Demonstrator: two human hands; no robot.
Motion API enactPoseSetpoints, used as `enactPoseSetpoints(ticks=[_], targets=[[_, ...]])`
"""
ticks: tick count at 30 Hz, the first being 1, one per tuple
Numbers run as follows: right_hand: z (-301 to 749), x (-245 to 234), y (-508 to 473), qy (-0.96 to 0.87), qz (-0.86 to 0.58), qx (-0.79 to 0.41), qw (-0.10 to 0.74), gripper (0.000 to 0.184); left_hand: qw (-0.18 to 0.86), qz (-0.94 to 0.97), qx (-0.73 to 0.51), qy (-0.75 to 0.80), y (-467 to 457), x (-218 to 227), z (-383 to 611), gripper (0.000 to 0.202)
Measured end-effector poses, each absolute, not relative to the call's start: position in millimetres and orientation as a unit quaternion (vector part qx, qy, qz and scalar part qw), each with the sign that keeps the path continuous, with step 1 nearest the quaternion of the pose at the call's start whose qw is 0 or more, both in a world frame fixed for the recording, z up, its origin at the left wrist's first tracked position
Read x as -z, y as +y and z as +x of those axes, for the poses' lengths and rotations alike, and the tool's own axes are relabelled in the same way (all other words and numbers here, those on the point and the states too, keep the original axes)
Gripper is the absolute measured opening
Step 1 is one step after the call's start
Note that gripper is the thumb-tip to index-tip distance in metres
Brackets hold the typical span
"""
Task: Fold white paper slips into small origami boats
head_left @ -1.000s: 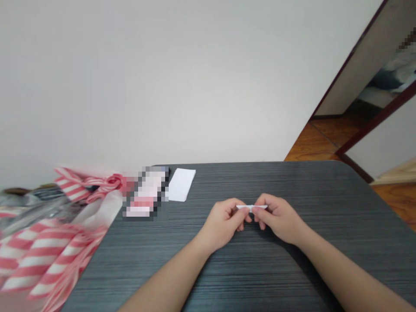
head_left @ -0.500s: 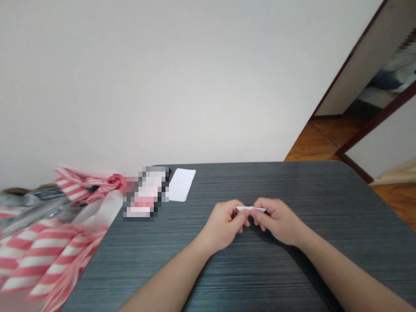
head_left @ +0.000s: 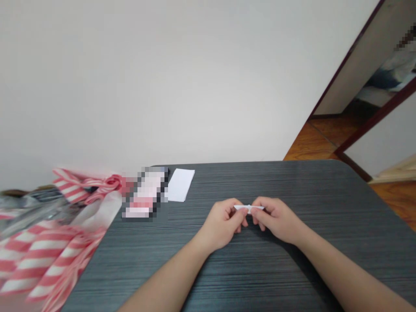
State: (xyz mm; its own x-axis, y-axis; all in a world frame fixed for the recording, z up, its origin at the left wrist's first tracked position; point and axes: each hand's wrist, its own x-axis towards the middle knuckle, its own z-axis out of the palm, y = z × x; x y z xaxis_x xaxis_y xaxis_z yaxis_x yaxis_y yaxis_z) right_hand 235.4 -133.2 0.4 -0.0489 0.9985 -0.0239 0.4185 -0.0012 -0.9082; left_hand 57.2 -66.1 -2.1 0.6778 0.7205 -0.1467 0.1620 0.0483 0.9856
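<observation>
My left hand (head_left: 222,224) and right hand (head_left: 277,220) pinched a folded white paper strip (head_left: 248,208) closed over the dark table (head_left: 292,182), with a red-striped plastic bag (head_left: 42,255) at lower left.

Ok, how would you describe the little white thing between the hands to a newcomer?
On the dark grey table, the left hand and right hand nearly meet. Pinched between them is a narrow folded white paper strip. Unlike the flat white sheet farther left, it is held up.

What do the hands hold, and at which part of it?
A folded white paper strip: left hand and right hand pinch it near its middle.
</observation>
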Motion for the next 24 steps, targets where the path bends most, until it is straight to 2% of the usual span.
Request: enactPoseSetpoints(ticks=[14,19,24], targets=[[235.8,1.1,-134.0,-0.615,-0.592,-0.387,0.349,0.024,0.618,0.680,-0.210,0.334,-65.3,0.5,55.3,0.026],[235.4,2.2,-133.2,-0.609,-0.585,-0.409,0.345,0.018,0.629,0.668,-0.213,0.336,-66.0,2.8,55.2,0.024],[235.6,-0.8,-134.1,-0.616,-0.580,-0.409,0.343,0.023,0.628,0.671,-0.211,0.333,-65.5,7.0,55.3,0.025]])
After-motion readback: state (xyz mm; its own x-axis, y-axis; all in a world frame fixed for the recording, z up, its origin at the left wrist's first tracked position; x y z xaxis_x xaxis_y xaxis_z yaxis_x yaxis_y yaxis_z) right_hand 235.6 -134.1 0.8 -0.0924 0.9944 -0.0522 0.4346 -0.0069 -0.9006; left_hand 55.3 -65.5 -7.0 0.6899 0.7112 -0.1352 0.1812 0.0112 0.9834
